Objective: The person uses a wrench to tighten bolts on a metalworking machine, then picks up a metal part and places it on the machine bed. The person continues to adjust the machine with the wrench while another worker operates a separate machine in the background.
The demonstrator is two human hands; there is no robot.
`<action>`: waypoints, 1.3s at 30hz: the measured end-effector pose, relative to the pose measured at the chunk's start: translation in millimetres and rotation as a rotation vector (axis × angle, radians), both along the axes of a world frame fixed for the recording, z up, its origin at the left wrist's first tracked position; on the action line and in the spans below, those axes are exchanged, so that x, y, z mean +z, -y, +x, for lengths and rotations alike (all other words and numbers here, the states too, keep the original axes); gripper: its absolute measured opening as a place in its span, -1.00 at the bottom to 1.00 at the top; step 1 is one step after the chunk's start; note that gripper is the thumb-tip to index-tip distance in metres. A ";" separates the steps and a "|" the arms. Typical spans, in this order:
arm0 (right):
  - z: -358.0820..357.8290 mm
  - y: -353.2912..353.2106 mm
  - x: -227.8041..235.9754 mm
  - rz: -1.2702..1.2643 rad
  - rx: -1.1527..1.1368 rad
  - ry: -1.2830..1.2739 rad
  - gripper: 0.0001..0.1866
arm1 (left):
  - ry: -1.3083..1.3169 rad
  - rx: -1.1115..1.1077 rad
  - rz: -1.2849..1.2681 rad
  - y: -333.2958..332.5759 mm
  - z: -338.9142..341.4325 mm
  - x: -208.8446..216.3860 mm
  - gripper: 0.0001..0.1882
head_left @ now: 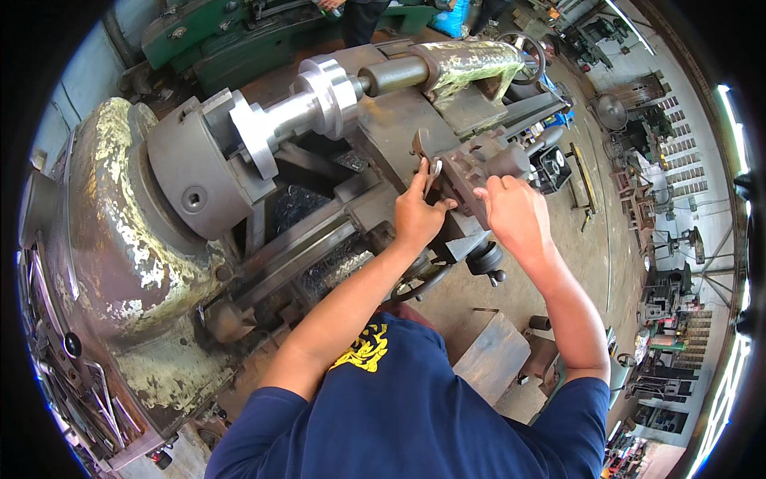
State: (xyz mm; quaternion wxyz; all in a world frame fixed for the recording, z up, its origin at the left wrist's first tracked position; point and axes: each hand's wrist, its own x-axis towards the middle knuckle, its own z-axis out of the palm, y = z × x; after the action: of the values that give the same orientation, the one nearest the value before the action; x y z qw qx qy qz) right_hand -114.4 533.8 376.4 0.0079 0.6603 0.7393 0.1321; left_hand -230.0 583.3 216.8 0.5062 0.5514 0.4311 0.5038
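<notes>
The left hand [421,214] parts forefinger and thumb along the left side of the metal tool holder [464,182], mid-frame; the right hand [515,211] curls at its right; neither grip is clear. Upper left, a chuck [187,168] holds a shiny shaft [295,116].

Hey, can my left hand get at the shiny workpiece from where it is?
Probably yes: the left hand is at the tool post, and nothing visible blocks the space between it and the shiny workpiece.
</notes>
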 end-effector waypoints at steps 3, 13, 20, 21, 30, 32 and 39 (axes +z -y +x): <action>0.8 5.2 2.8 0.060 0.082 -0.128 -0.77 | -0.040 -0.026 -0.015 0.4 -4.7 5.0 0.02; 2.2 -9.8 17.2 -0.211 -0.010 -0.244 -0.82 | -0.011 0.002 -0.021 5.1 2.7 4.7 0.06; -18.3 -18.8 18.2 -0.074 0.058 -0.112 -0.82 | -0.088 -0.061 -0.122 5.3 -3.4 9.6 0.05; -19.5 -21.5 15.7 -0.082 0.043 -0.073 -0.83 | -0.082 -0.063 -0.108 4.9 -3.3 10.4 0.14; -15.2 -25.2 4.6 0.131 0.137 -0.051 -0.78 | 0.043 -0.061 -0.076 6.7 -0.3 2.3 0.11; -14.7 -25.5 7.6 0.066 0.105 -0.077 -0.75 | 0.051 -0.059 -0.075 6.5 0.5 1.2 0.11; -16.1 -22.6 16.4 -0.080 0.006 -0.089 -0.80 | -0.017 -0.067 -0.139 6.2 2.1 -0.7 -0.12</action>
State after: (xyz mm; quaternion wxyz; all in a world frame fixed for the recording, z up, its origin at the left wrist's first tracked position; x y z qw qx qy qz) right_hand -130.5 556.4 392.8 0.0012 0.6622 0.7457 0.0729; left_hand -228.0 577.0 216.0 0.5564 0.5333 0.4504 0.4507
